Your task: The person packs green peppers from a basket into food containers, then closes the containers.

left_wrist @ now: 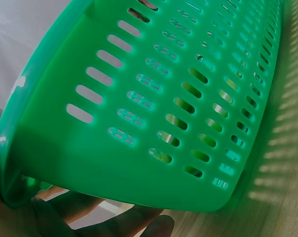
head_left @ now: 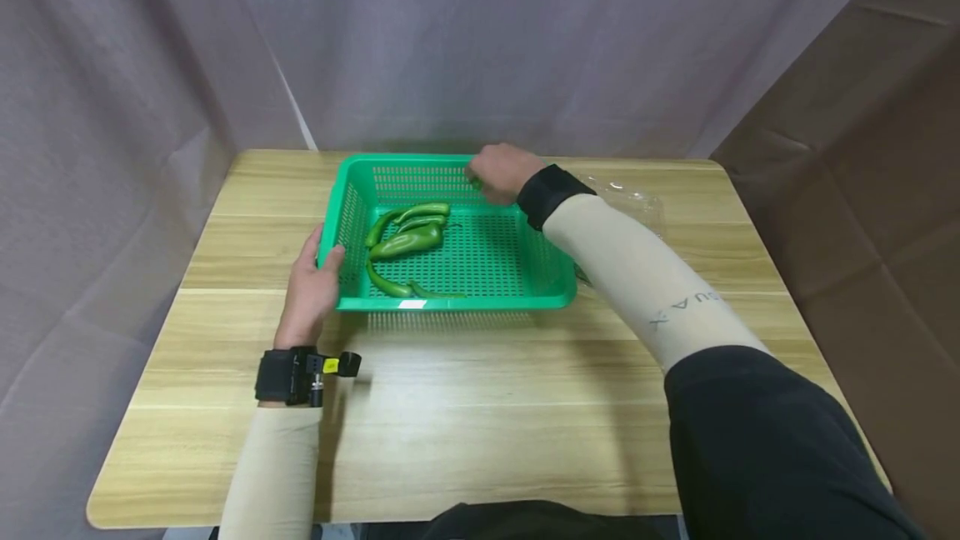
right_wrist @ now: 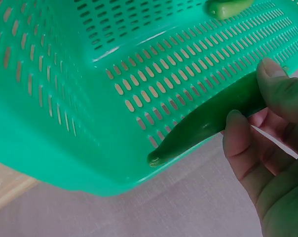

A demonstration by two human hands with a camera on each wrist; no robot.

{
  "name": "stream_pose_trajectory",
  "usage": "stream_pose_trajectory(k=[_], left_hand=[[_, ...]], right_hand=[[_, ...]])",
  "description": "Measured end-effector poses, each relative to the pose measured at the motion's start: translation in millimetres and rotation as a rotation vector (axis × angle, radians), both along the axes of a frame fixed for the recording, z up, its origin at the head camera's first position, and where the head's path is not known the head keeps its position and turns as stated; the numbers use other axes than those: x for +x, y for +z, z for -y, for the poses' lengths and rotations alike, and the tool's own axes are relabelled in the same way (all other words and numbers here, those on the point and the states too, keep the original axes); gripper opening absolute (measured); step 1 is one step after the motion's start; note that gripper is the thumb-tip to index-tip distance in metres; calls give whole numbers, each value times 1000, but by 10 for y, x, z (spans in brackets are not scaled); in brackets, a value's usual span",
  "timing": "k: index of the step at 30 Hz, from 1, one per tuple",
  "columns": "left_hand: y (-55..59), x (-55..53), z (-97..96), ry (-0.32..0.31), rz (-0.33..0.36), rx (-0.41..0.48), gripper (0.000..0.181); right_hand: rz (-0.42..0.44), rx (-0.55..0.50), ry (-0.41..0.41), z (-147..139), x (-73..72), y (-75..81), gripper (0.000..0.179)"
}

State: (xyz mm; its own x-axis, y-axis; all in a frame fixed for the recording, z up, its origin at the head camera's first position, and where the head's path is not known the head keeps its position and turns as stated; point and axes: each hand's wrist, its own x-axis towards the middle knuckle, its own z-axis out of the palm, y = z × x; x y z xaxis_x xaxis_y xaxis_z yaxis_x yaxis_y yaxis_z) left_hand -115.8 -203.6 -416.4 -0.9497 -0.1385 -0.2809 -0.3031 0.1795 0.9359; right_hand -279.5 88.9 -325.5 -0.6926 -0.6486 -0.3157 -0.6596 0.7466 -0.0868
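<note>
A green plastic basket [head_left: 510,304] with slotted walls stands on the table, several green peppers [head_left: 408,242] lying in its left half. My left hand [head_left: 309,290] grips the basket's left rim, thumb over the inside edge. In the left wrist view, the fingers [left_wrist: 122,222] reach around the outside of the slotted wall [left_wrist: 90,163]. Over the far right part of the basket, my right hand [head_left: 504,172] pinches a long green pepper [right_wrist: 203,118] between thumb and fingers. That pepper lies along the far wall in the right wrist view, and the hand mostly hides it in the head view.
To the right of the basket lies a clear plastic bag [head_left: 637,205], partly behind the right forearm. The wooden table [head_left: 465,415] has its far edge close behind the basket, against a grey curtain [head_left: 480,40]. A brown cloth [head_left: 862,190] hangs on the right.
</note>
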Motion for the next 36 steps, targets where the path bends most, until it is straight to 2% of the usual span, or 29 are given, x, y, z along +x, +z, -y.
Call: stream_pose_trajectory(k=[10,17,22,36], left_hand=[[-1,-26,-20,-2,-7,12,61],[-2,-37,-41,-8,-8,4,61],[-10,-45,-46,-5,-8,-2,61],[-3,-55,-65,-17,-23,9,60]], right_hand=[[1,26,-7,-31,-26,75,46],[-13,19,-3,-52,-4,52,37],[-6,22,-3,-90,-6,44,42],[11,30,-53,-369,-12,122,44]])
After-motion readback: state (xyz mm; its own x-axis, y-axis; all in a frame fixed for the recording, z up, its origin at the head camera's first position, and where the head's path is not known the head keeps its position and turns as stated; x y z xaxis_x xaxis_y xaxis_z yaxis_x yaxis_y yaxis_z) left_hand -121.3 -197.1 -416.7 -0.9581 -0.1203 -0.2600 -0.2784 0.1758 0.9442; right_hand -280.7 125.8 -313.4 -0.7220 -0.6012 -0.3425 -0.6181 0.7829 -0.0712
